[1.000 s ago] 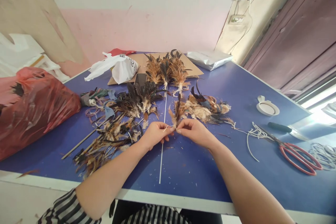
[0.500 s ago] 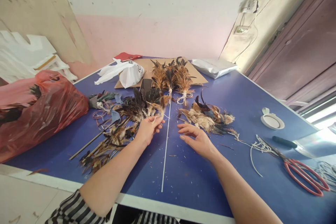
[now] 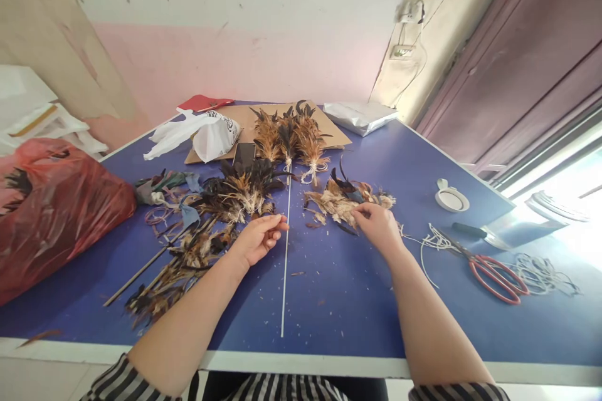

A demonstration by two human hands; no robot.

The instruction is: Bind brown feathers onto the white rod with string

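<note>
Half curled, the right hand (image 3: 379, 225) reaches down to the pale feather heap (image 3: 336, 200) on the blue table (image 3: 348, 313), its thumb and forefinger drawn close together at the heap's near edge. Whether a feather is caught between those fingertips cannot be told. The left hand (image 3: 261, 239) hovers, loosely bent, with its fingers parted a little from the palm and nothing visible in its hold; its fingertips reach over the white line (image 3: 283, 288) running along the tabletop. Just beyond it lie dark feathers (image 3: 239, 188) with pale quill ends, and beside its forearm is a mixed brown and black feather pile (image 3: 200, 247) with thin sticks among it. Farther back, fluffy brown feather bundles (image 3: 310, 144), bound with pale string at their near ends, lie partly over a sheet of cardboard (image 3: 339, 136). On the right-hand side, well apart from the left hand, red-handled scissors (image 3: 499, 280) rest near a dark-handled knife (image 3: 470, 230), and a white roll (image 3: 452, 199) sits farther back.
</note>
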